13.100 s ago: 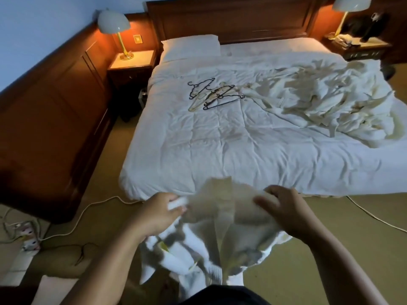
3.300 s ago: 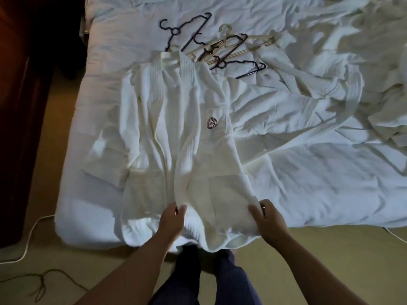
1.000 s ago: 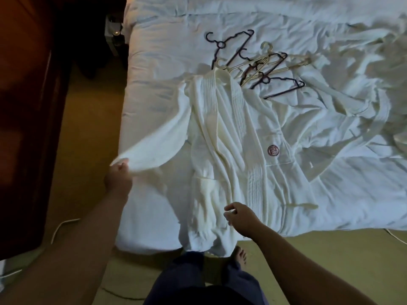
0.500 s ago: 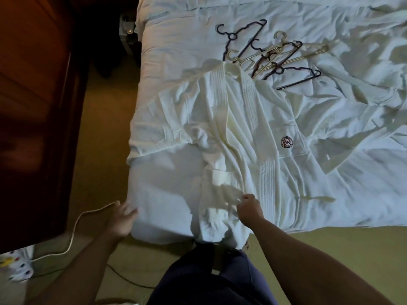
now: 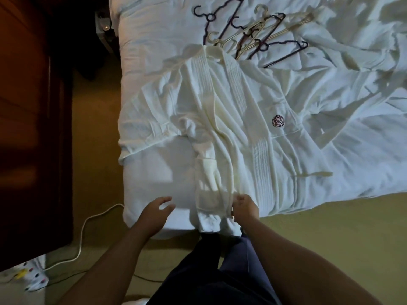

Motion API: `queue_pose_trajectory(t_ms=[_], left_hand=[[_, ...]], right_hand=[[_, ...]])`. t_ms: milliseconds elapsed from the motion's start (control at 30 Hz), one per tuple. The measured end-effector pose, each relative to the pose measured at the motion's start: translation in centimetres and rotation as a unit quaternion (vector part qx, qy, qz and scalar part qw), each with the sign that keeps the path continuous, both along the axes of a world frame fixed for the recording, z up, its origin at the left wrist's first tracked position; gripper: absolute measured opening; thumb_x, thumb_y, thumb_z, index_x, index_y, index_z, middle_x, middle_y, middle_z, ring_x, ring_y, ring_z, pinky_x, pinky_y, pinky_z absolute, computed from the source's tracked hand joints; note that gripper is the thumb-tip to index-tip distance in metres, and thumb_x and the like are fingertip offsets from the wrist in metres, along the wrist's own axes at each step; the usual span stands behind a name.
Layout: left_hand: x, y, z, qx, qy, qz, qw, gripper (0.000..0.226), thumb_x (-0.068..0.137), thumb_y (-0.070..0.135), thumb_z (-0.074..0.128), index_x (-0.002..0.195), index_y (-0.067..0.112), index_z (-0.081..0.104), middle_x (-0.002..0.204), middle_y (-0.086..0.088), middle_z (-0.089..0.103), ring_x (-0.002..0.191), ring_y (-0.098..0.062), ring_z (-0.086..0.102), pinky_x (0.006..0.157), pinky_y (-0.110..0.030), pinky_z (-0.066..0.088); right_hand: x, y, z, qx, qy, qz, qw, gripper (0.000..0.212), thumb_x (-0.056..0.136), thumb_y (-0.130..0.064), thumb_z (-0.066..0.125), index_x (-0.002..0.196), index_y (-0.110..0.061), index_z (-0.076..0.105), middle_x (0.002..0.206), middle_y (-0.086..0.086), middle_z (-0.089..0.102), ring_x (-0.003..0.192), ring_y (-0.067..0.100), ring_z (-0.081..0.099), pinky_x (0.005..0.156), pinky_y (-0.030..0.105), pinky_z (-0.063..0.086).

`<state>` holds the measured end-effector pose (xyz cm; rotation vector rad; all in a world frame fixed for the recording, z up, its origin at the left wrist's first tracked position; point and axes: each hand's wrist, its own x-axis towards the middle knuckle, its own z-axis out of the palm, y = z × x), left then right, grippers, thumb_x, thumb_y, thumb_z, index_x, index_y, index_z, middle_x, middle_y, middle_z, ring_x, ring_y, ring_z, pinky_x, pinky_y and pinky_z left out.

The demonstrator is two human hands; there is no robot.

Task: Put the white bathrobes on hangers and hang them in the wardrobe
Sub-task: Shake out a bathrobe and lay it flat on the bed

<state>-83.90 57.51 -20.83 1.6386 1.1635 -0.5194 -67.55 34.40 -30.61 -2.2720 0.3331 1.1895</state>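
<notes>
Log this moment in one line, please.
robe: flat on bed | right hand: pinching robe edge | left hand: free | hangers: by collar

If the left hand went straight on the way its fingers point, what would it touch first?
Likely the lower edge of the white cloth bathrobe, right of the left hand; it might brush the white duvet first, as height is unclear.

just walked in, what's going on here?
A person stands at the edge of the bed with a white bathrobe spread flat on it. The right hand pinches its front edge near the hem; the left hand hovers open beside it. The hangers lie in a pile by the collar.
</notes>
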Motion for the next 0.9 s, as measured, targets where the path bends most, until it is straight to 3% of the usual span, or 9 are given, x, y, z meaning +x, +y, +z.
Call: queue_pose_trajectory(t_ms=[100, 200, 267, 333, 433, 533, 633, 767, 900], left_hand=[[0.0, 0.1, 0.8, -0.006, 0.003, -0.003, 1.0, 0.04, 0.099, 0.033, 0.058, 0.137, 0.021, 0.055, 0.143, -0.003, 0.052, 0.127, -0.025, 0.051, 0.107, -0.05, 0.045], [-0.5, 0.0, 1.2, -0.004, 0.017, -0.011, 1.0, 0.04, 0.098, 0.035, 0.059, 0.137, 0.024, 0.055, 0.142, -0.003, 0.054, 0.124, -0.023, 0.053, 0.106, -0.05, 0.046], [-0.8, 0.0, 1.5, -0.004, 0.023, -0.014, 1.0, 0.041, 0.098, 0.035, 0.059, 0.137, 0.023, 0.055, 0.141, -0.003, 0.054, 0.124, -0.024, 0.053, 0.106, -0.05, 0.045], [-0.9, 0.0, 1.7, -0.002, 0.029, -0.016, 0.999, 0.041, 0.099, 0.035, 0.058, 0.138, 0.022, 0.054, 0.141, -0.004, 0.053, 0.125, -0.025, 0.052, 0.107, -0.05, 0.044], [-1.1, 0.2, 1.9, -0.006, 0.033, -0.019, 0.999, 0.041, 0.099, 0.035, 0.058, 0.137, 0.023, 0.054, 0.14, -0.005, 0.054, 0.124, -0.025, 0.053, 0.105, -0.05, 0.046], [-0.5, 0.1, 1.9, -0.022, 0.031, -0.011, 0.999, 0.04, 0.1, 0.032, 0.057, 0.138, 0.02, 0.053, 0.135, -0.007, 0.056, 0.114, -0.02, 0.058, 0.088, -0.04, 0.054], [0.5, -0.4, 2.0, -0.028, 0.023, 0.0, 0.999, 0.039, 0.101, 0.029, 0.054, 0.137, 0.015, 0.053, 0.124, -0.006, 0.061, 0.105, -0.017, 0.06, 0.084, -0.042, 0.055], [2.1, -1.1, 2.3, -0.048, 0.024, -0.005, 0.999, 0.038, 0.102, 0.029, 0.053, 0.138, 0.018, 0.052, 0.121, 0.0, 0.058, 0.104, -0.014, 0.06, 0.09, -0.042, 0.052], [3.8, -1.3, 2.4, -0.044, 0.018, -0.017, 0.999, 0.038, 0.102, 0.031, 0.053, 0.138, 0.02, 0.052, 0.117, 0.004, 0.059, 0.102, -0.01, 0.06, 0.087, -0.038, 0.053]], right_hand=[[-0.6, 0.9, 1.0, 0.024, -0.006, -0.033, 0.999, 0.051, 0.078, -0.031, 0.072, 0.123, -0.023, 0.048, 0.102, 0.001, 0.07, 0.073, 0.02, 0.072, 0.077, 0.046, 0.061], [-1.2, 1.7, 1.4, -0.008, -0.009, -0.049, 0.999, 0.084, 0.076, -0.031, 0.081, 0.143, -0.017, 0.031, 0.143, 0.013, 0.04, 0.117, 0.032, 0.057, 0.096, 0.039, 0.05], [-1.2, 2.1, 1.0, -0.032, 0.005, -0.043, 0.999, 0.105, 0.074, -0.036, 0.083, 0.153, -0.017, 0.016, 0.153, 0.014, 0.024, 0.132, 0.037, 0.044, 0.103, 0.044, 0.045], [-0.7, 2.2, 1.0, -0.012, 0.032, -0.057, 0.998, 0.092, 0.075, -0.036, 0.079, 0.149, -0.014, 0.029, 0.145, 0.012, 0.041, 0.122, 0.032, 0.053, 0.1, 0.042, 0.05], [0.0, 1.5, 1.8, -0.009, 0.039, -0.023, 0.999, 0.049, 0.084, -0.034, 0.062, 0.127, -0.013, 0.054, 0.103, 0.003, 0.062, 0.094, 0.024, 0.06, 0.08, 0.031, 0.047], [0.1, 0.7, 2.3, -0.133, -0.053, 0.143, 0.979, 0.035, 0.089, -0.037, 0.043, 0.114, -0.02, 0.06, 0.108, 0.006, 0.067, 0.108, 0.031, 0.057, 0.092, 0.041, 0.045], [-0.2, 1.1, 4.2, -0.072, -0.147, 0.191, 0.968, 0.023, 0.101, -0.033, 0.034, 0.093, -0.022, 0.052, 0.1, 0.008, 0.067, 0.106, 0.032, 0.056, 0.085, 0.041, 0.037], [1.3, 0.0, 8.4, 0.083, -0.29, 0.035, 0.953, 0.03, 0.105, -0.035, 0.039, 0.08, -0.019, 0.038, 0.066, -0.004, 0.049, 0.074, 0.036, 0.058, 0.06, 0.035, 0.032], [7.3, -6.9, 8.6, -0.023, -0.327, -0.112, 0.938, 0.03, 0.104, -0.037, 0.043, 0.085, -0.014, 0.047, 0.081, 0.015, 0.062, 0.085, 0.04, 0.06, 0.066, 0.035, 0.033]])
